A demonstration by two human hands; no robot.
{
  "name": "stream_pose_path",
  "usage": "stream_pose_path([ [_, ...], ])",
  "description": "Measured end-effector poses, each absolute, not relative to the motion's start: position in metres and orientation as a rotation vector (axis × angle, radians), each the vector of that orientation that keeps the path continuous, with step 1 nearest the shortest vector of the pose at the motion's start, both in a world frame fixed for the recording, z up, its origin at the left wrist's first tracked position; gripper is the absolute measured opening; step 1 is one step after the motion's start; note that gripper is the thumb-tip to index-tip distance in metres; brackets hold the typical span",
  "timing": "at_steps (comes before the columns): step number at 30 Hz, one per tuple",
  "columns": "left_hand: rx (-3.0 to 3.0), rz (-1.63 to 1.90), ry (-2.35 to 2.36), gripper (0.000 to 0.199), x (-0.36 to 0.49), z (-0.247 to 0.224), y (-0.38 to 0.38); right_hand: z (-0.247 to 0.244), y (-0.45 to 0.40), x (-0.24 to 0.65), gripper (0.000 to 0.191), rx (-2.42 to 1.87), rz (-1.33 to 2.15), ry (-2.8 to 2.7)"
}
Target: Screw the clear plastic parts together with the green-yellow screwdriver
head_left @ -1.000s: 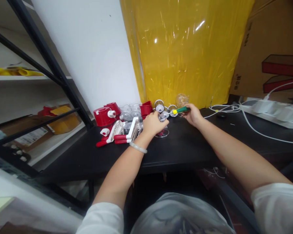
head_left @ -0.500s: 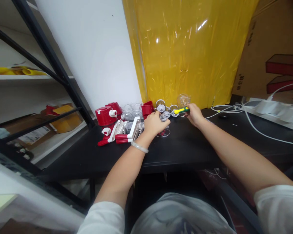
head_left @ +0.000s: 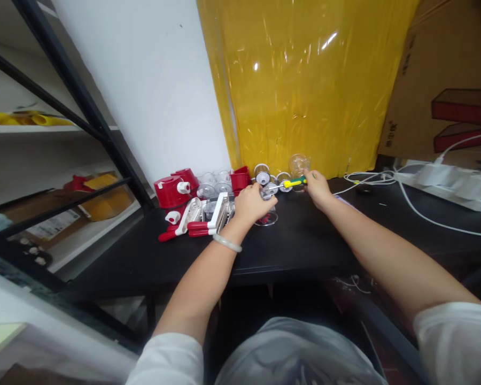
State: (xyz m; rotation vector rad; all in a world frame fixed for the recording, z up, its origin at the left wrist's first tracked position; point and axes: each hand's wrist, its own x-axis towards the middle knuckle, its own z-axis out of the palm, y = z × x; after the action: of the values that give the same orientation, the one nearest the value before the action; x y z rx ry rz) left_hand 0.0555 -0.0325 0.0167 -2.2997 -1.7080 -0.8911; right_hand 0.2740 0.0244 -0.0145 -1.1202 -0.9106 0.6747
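Screwdriver (head_left: pixel 294 183): one
Red housings (head_left: pixel 170 193): two
Red-gripped levers (head_left: pixel 218 215): at least two
Rimmed cylinders (head_left: pixel 262 175): at least three
Bangle (head_left: pixel 227 244): one

The single head camera is looking forward and steeply down from the wearer's face, facing the black table (head_left: pixel 288 240) at about arm's length, taking in both forearms, the yellow sheet (head_left: pixel 312 80) behind and the shelving (head_left: pixel 52 128) at left.
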Motion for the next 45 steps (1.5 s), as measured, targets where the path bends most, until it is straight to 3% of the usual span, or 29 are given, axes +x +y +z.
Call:
stream_pose_path([
  [26, -2.32, -0.894, -1.71, 0.047, 0.055, 0.018, -0.034, -0.015, 0.029, 0.271, 0.022, -0.932, 0.882, -0.817],
  [35, -2.307, -0.891, -1.707, 0.048, 0.055, 0.018, -0.034, -0.022, 0.032, 0.281, 0.032, -1.132, 0.528, -1.007],
  [40, -2.305, -0.894, -1.701, 0.048, 0.055, 0.017, -0.033, -0.017, 0.028, 0.275, 0.016, -1.028, 0.75, -0.882],
  [45, -2.311, -0.897, -1.707, 0.047, 0.055, 0.017, -0.033, -0.015, 0.027, 0.274, 0.014, -0.899, 0.932, -0.845],
])
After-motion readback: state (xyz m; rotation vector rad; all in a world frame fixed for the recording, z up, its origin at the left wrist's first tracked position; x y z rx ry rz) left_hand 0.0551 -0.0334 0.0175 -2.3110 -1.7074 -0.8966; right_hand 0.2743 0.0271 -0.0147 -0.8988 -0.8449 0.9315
